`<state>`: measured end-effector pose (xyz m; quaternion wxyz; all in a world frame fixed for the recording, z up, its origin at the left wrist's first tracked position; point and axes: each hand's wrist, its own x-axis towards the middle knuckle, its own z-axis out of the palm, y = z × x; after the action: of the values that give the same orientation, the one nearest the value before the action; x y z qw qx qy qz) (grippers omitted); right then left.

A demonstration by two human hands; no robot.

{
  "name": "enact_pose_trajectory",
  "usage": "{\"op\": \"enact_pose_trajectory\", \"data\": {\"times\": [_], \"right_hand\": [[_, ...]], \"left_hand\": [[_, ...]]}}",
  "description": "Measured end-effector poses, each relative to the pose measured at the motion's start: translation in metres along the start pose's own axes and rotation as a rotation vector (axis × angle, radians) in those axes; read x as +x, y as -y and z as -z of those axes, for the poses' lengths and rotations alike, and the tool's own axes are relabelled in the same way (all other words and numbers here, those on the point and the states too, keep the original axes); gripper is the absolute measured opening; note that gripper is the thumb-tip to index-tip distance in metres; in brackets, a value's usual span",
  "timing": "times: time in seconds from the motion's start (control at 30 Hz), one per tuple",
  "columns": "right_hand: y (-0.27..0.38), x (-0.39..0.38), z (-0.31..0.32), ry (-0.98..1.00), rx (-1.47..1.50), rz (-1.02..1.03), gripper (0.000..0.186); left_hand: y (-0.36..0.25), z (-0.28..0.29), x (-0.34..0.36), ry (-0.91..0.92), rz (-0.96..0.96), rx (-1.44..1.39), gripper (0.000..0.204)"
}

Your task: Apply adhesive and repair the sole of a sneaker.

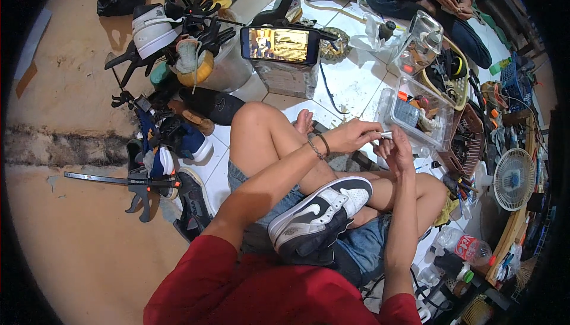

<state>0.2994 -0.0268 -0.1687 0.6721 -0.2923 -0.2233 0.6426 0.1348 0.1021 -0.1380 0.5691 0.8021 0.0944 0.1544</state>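
Note:
Both my hands meet in front of my right knee around a small, pale, silvery tube-like thing (386,135). My left hand (355,135) comes from the left, its thumb and fingers pinched at one end of it. Upright on the other side, my right hand (396,151) has its fingers curled and closed about the other end. The thing's exact kind is too small to make out. A black, white and grey sneaker (320,213) lies across my lap, below both hands and touched by neither. Its toe points to the upper right.
A phone (280,45) with a lit screen leans on a box ahead. Clear plastic bins (423,114) stand beyond my right hand. Shoes and clamps (138,189) crowd the left. A white fan (514,179) and a bottle (466,245) are right. Another person's hands (457,4) show at far right.

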Motion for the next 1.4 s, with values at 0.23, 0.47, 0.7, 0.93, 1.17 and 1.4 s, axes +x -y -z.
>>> {"op": "enact_pose_trajectory", "data": {"times": [0.23, 0.47, 0.7, 0.93, 1.17, 1.4], "right_hand": [[-0.004, 0.01, -0.015, -0.362, -1.652, 0.322, 0.03], [0.007, 0.006, -0.015, -0.119, -0.023, 0.046, 0.025], [-0.016, 0.011, -0.007, -0.343, -1.158, 0.148, 0.03], [-0.004, 0.011, -0.005, -0.305, -0.618, 0.16, 0.024], [-0.01, 0.008, -0.006, -0.27, -0.657, 0.078, 0.023], [-0.007, -0.002, -0.021, -0.088, -0.211, 0.155, 0.036]], "left_hand": [[-0.001, -0.009, -0.004, -0.138, 0.233, 0.606, 0.027], [0.009, 0.0, 0.007, 0.009, 0.058, -0.107, 0.025], [0.016, 0.002, -0.001, -0.059, 0.257, 0.614, 0.026], [0.026, 0.01, 0.01, 0.059, 0.137, -0.245, 0.026], [0.023, 0.018, -0.001, 0.012, 0.161, -0.023, 0.027], [0.013, 0.012, 0.007, 0.115, 0.084, -0.478, 0.026]]}}
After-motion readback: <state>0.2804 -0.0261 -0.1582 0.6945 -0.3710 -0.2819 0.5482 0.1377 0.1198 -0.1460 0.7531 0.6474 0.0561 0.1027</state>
